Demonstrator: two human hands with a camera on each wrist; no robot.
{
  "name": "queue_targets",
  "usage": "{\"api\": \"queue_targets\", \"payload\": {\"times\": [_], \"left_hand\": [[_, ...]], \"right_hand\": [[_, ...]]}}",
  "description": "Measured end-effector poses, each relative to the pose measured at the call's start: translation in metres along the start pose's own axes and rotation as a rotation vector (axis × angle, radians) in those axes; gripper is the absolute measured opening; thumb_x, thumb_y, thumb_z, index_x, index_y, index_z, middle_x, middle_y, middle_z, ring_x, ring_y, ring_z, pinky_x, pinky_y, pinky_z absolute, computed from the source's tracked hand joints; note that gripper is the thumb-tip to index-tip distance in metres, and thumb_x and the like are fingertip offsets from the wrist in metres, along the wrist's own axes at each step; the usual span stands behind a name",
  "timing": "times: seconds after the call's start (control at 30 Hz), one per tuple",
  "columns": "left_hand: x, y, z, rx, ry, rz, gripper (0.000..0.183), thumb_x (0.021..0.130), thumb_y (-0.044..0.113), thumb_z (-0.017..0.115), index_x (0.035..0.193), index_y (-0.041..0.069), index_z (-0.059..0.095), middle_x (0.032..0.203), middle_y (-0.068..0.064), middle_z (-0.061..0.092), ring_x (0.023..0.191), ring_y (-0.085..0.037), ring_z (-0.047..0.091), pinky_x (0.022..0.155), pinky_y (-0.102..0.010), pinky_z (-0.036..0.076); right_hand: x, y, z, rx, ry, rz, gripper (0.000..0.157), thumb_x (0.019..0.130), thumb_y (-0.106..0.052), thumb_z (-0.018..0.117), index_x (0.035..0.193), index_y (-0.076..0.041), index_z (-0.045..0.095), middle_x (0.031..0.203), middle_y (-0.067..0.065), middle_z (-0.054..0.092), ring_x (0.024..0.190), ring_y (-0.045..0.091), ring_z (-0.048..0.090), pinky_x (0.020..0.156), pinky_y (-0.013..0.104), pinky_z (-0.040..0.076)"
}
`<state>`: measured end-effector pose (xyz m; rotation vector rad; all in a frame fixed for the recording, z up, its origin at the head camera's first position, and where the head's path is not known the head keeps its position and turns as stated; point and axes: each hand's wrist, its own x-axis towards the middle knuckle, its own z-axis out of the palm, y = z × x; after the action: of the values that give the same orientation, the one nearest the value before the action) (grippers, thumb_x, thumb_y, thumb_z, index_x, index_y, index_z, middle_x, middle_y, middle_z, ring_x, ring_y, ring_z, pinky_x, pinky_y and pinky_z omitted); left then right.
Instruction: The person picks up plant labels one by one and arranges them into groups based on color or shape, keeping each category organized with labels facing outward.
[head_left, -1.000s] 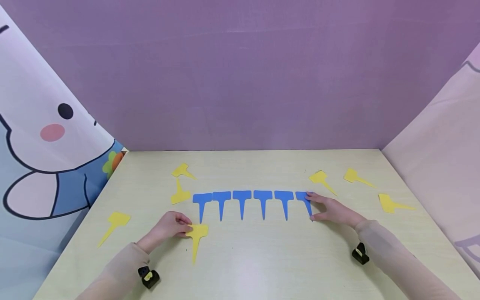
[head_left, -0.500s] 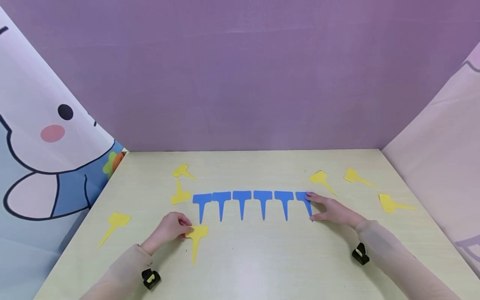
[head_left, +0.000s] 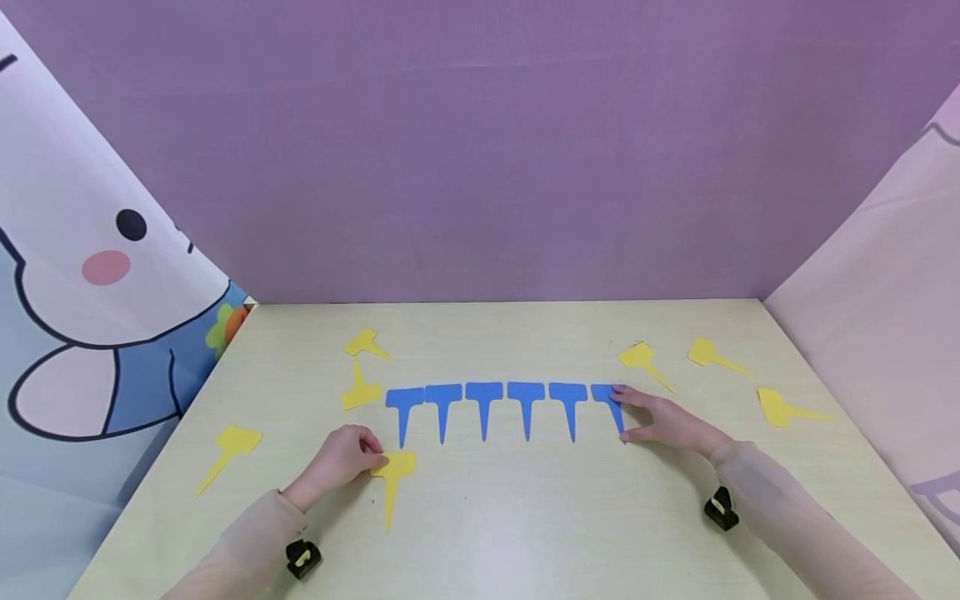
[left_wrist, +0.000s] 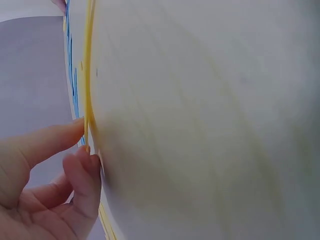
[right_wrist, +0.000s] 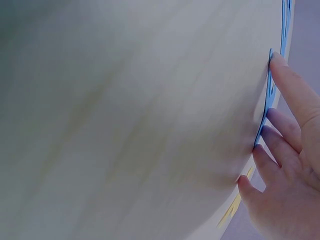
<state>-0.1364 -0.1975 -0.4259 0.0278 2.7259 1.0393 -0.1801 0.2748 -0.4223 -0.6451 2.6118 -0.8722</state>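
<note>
My left hand pinches a yellow T-shaped plant label by one end of its head, between thumb and fingers. In the left wrist view the label appears edge-on. Its stem points toward the near side of the table. At the right end of a row, my right hand rests on a blue T-shaped plant label with fairly straight, spread fingers, covering part of it. More blue labels lie leftward in that row, heads away and stems toward me. The yellow label is just below the row's left end.
Loose yellow labels lie left of the row, farther left and behind. More yellow labels are scattered at the right, beyond my right hand. A purple wall stands behind the pale table.
My left hand and the yellow label have shifted very slightly toward the near side. My right hand stays in place on the blue label.
</note>
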Motion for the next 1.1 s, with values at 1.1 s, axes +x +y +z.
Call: {"api": "queue_targets", "payload": {"times": [1.1], "left_hand": [[-0.004, -0.005, -0.040, 0.032, -0.047, 0.048, 0.009, 0.080, 0.013, 0.062, 0.083, 0.004, 0.061, 0.073, -0.003, 0.055, 0.062, -0.015, 0.049, 0.055, -0.027, 0.043]], "right_hand": [[-0.001, 0.000, 0.001, -0.010, 0.002, -0.005, 0.071, 0.077, -0.026, 0.067, 0.133, 0.003, 0.035, 0.142, 0.022, 0.022, 0.129, 0.042, 0.015, 0.101, 0.056, 0.018]]}}
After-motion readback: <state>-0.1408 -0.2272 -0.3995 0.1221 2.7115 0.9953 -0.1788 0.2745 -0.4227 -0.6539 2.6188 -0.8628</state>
